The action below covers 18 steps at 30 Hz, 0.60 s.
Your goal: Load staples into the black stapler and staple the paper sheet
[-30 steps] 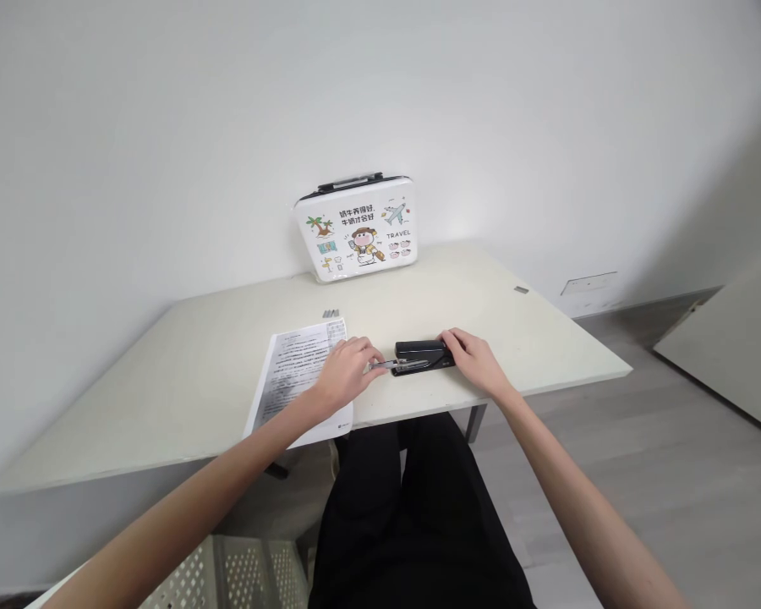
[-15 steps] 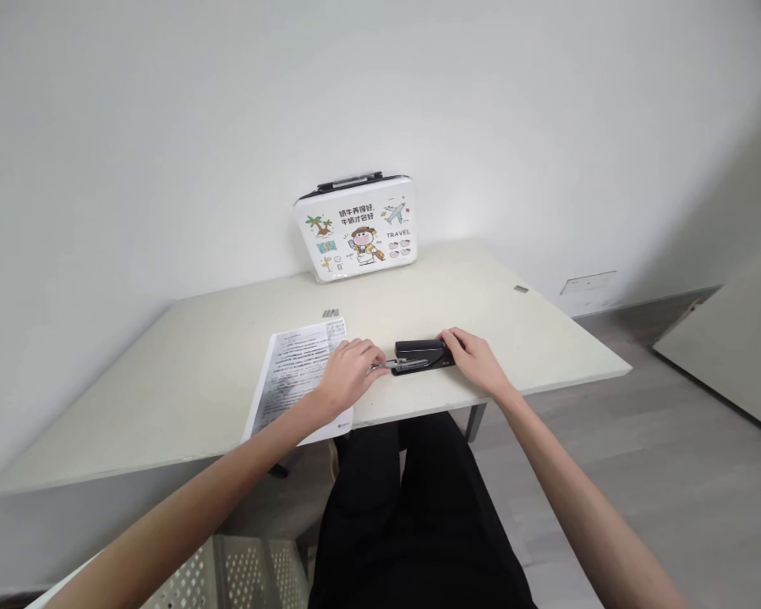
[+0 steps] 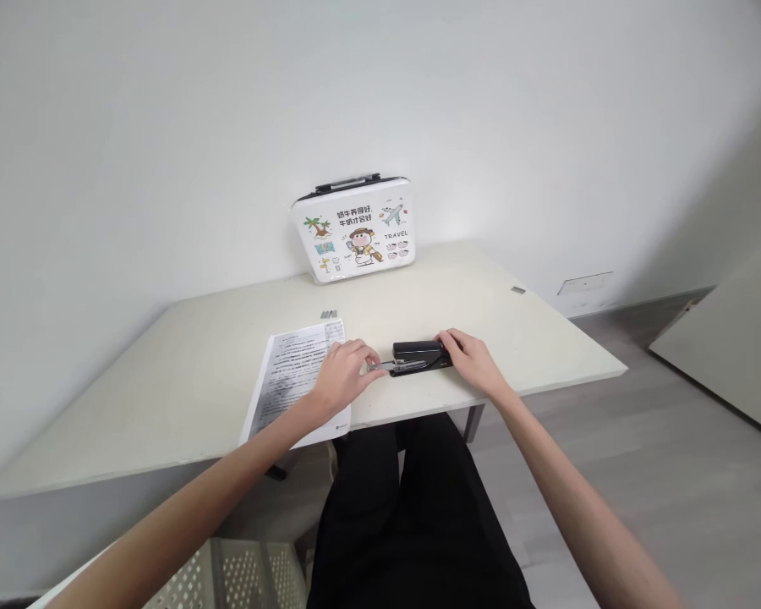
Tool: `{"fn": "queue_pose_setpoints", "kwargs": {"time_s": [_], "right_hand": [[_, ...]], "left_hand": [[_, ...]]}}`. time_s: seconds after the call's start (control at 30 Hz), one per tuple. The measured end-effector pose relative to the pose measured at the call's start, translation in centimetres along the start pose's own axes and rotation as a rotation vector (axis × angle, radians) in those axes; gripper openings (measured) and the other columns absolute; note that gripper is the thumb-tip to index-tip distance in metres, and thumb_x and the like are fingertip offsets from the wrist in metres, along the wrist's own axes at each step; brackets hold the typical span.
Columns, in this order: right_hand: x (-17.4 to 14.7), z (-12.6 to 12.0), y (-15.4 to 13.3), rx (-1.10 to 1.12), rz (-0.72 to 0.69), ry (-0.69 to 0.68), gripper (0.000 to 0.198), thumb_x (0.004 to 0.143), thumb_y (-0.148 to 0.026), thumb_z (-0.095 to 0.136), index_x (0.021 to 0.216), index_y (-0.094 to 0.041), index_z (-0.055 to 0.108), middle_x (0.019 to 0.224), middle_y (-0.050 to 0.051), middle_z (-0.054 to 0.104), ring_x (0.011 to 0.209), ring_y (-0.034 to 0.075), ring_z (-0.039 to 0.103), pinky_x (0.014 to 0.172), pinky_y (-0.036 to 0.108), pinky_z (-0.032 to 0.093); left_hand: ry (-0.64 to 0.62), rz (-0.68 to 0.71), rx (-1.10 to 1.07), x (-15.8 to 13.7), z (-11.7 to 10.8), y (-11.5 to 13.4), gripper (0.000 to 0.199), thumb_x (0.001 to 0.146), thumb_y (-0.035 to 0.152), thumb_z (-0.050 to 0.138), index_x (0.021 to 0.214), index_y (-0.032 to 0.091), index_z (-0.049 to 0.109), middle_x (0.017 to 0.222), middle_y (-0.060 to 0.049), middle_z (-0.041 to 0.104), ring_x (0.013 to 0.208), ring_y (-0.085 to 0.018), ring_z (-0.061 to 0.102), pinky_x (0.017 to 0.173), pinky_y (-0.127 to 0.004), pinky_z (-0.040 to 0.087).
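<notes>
on one table [image 3: 133,406], two hands [image 3: 473,362], one black stapler [image 3: 417,348]

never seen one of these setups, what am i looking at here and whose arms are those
There is no machine here: these are a person's two bare arms, seen from a camera worn on that person's own head, looking forward and down. The right hand grips one end of a black stapler on the pale table. The left hand pinches a thin metal piece at the stapler's other end. A printed sheet lies partly under the left arm. Farther back are small grey strips, perhaps staples, and a white cartoon case standing by the wall.
</notes>
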State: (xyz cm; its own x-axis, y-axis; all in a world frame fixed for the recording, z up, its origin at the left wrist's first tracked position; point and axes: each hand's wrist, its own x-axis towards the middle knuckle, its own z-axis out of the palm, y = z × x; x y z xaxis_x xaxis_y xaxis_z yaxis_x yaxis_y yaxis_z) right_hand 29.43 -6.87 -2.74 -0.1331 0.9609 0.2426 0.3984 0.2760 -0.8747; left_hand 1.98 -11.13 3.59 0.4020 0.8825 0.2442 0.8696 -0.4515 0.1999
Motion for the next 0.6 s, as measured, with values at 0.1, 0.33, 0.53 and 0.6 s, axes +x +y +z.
{"fn": "queue_pose_setpoints", "kwargs": {"time_s": [0.1, 0.33, 0.53, 0.6], "right_hand": [[0.0, 0.0, -0.1, 0.005, 0.002, 0.002, 0.046, 0.103, -0.056, 0.04, 0.093, -0.024, 0.072, 0.093, 0.006, 0.075, 0.091, 0.026, 0.066, 0.084, 0.035, 0.047], [-0.1, 0.0, -0.3, -0.002, -0.005, 0.0, 0.046, 0.103, -0.055, 0.04, 0.091, -0.024, 0.071, 0.093, 0.006, 0.076, 0.089, 0.025, 0.066, 0.083, 0.034, 0.047], [0.0, 0.0, 0.1, -0.006, -0.007, 0.001, 0.048, 0.103, -0.057, 0.04, 0.093, -0.024, 0.073, 0.095, 0.006, 0.077, 0.092, 0.025, 0.067, 0.084, 0.034, 0.048], [0.0, 0.0, 0.1, -0.007, -0.009, 0.002, 0.048, 0.103, -0.057, 0.04, 0.094, -0.024, 0.073, 0.093, 0.006, 0.076, 0.09, 0.025, 0.067, 0.084, 0.035, 0.048]], "left_hand": [[0.005, -0.026, -0.058, -0.1, -0.7, 0.0, 0.023, 0.097, 0.044, 0.074, 0.096, 0.022, 0.072, 0.097, -0.002, 0.077, 0.083, -0.023, 0.07, 0.083, -0.037, 0.045], [-0.04, -0.025, -0.058, 0.2, -1.9, 0.3, 0.013, 0.097, 0.037, 0.076, 0.099, 0.025, 0.078, 0.102, 0.001, 0.08, 0.084, -0.021, 0.071, 0.074, -0.031, 0.045], [-0.074, 0.008, 0.035, 0.6, -1.7, 0.5, 0.012, 0.096, 0.034, 0.078, 0.098, 0.022, 0.081, 0.099, -0.002, 0.08, 0.087, -0.022, 0.07, 0.077, -0.033, 0.046], [-0.069, 0.005, 0.042, 0.6, -1.6, 0.5, 0.013, 0.096, 0.034, 0.077, 0.098, 0.022, 0.081, 0.098, -0.002, 0.08, 0.087, -0.022, 0.07, 0.077, -0.033, 0.047]]}}
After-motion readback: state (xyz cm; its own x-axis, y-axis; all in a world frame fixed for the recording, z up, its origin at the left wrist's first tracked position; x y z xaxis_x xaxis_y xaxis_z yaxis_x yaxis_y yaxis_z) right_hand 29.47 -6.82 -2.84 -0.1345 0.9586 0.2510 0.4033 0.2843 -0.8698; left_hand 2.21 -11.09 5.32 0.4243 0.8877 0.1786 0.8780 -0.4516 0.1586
